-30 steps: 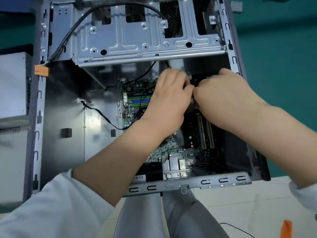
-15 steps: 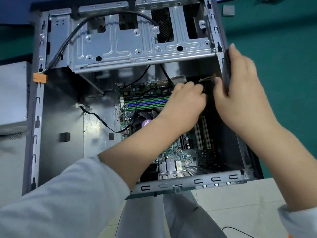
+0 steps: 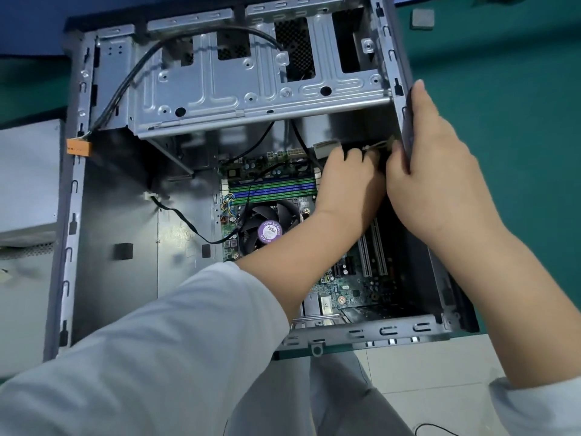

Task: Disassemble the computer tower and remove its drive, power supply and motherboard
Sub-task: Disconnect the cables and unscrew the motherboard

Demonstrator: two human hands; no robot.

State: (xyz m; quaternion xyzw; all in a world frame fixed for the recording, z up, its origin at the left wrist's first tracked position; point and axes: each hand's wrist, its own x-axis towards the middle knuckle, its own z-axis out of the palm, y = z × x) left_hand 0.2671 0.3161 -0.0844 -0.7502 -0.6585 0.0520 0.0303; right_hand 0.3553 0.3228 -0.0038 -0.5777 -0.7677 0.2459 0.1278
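The open computer tower lies on its side before me. Its green motherboard sits inside at centre right, with a black cooler fan bearing a purple label and green and blue memory slots. My left hand reaches deep inside near the upper right corner of the board, fingers curled around a cable connector. My right hand grips the tower's right side wall, thumb inside, fingers outside. The metal drive cage spans the top.
Black cables run over the drive cage to an orange connector on the left rim. A grey box lies left of the tower. A green mat is on the right, with a small grey block.
My right hand left the spot inside the tower beside my left hand and took hold of the right side wall. My left hand shifted right, uncovering the fan and memory slots.
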